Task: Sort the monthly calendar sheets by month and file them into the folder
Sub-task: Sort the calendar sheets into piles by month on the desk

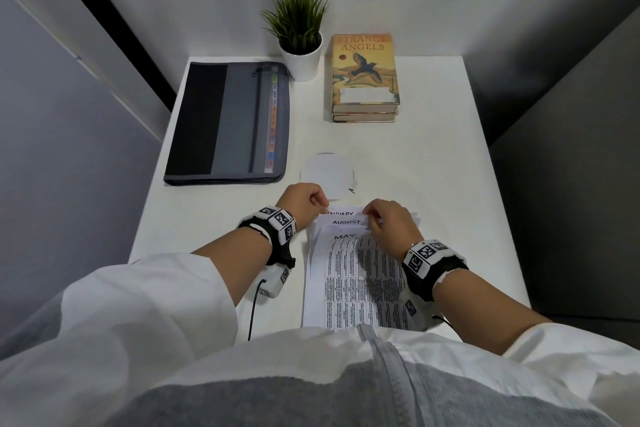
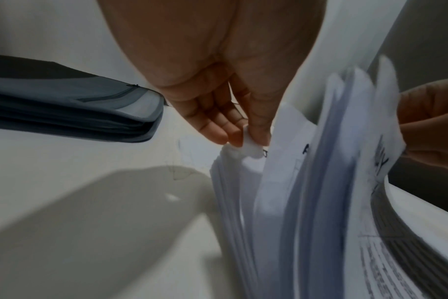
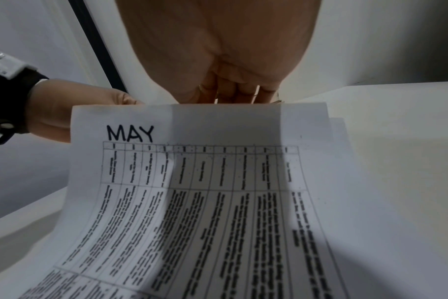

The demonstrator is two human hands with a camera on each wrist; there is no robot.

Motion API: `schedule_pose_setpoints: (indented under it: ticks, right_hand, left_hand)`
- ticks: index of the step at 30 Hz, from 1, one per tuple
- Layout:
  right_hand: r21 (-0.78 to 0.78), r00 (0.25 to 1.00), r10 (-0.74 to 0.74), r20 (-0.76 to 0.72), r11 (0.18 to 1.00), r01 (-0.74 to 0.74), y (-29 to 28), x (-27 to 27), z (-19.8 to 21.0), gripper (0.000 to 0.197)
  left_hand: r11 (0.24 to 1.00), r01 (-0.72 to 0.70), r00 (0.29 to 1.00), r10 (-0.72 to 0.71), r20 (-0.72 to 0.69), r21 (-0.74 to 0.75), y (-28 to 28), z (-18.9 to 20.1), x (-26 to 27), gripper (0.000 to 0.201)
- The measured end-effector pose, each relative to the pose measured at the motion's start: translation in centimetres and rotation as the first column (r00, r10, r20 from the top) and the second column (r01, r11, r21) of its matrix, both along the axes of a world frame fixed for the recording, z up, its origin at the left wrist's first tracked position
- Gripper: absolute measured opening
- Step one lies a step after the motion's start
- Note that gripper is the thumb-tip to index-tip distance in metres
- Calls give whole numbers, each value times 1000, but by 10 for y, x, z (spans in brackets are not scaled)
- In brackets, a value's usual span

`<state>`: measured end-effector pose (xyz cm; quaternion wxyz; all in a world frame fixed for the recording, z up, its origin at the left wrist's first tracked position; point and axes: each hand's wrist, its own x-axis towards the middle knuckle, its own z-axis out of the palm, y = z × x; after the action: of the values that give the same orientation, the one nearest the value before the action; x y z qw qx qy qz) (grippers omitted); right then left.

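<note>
Both hands fan the calendar sheets (image 1: 349, 274).
Left hand (image 1: 300, 199) pinches a lower corner; right hand (image 1: 389, 218) pinches lifted top edges.

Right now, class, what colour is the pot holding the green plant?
The small round plant pot is white, shown best in the head view.

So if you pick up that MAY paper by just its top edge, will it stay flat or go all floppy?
Probably floppy: the MAY sheet already curves where the right hand lifts it. It looks thin and light. The sheets fan apart, so they would likely slide easily.
</note>
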<state>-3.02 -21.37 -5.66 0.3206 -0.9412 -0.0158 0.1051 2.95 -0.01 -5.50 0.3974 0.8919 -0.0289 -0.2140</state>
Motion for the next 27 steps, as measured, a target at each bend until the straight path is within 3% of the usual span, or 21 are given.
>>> schedule_pose_setpoints:
  ticks: [5, 10, 12, 14, 16, 17, 20, 23, 27]
  right_hand:
    - [-10, 1000, 4, -4, 1000, -4, 1, 2, 0, 21]
    - [-4, 999, 15, -44, 1000, -16, 1, 4, -3, 21]
    - [27, 999, 20, -34, 999, -19, 0, 3, -3, 30]
    - [17, 999, 41, -13, 999, -41, -1, 2, -3, 38]
    - [-32, 999, 42, 26, 999, -41, -1, 1, -2, 26]
    - [-79, 998, 49, 48, 996, -45, -2, 1, -3, 22]
    - [-174, 996, 50, 69, 984, -37, -1, -3, -4, 34]
    - [-160, 999, 37, 26, 987, -32, 2, -6, -5, 39]
    - [-67, 1000, -20, -7, 998, 19, 7, -6, -3, 23]
  left_hand:
    - [1000, 21, 1000, -21, -1, 15, 2, 1, 1, 22]
    - [999, 44, 994, -46, -95, -21, 0, 4, 0, 18]
    - [996, 81, 988, -85, -127, -38, -1, 8, 1, 7]
    - [990, 125, 973, -135, -187, -69, -2, 10, 1, 12]
    - [988, 123, 963, -141, -230, -91, -2, 13, 2, 17]
    - [990, 113, 965, -130, -228, -88, -2, 13, 3, 19]
    - [998, 49, 993, -46, -112, 28, -1, 11, 5, 19]
    - [995, -7, 995, 18, -100, 102, 1, 6, 5, 26]
    - [993, 48, 998, -42, -56, 104, 2, 3, 2, 25]
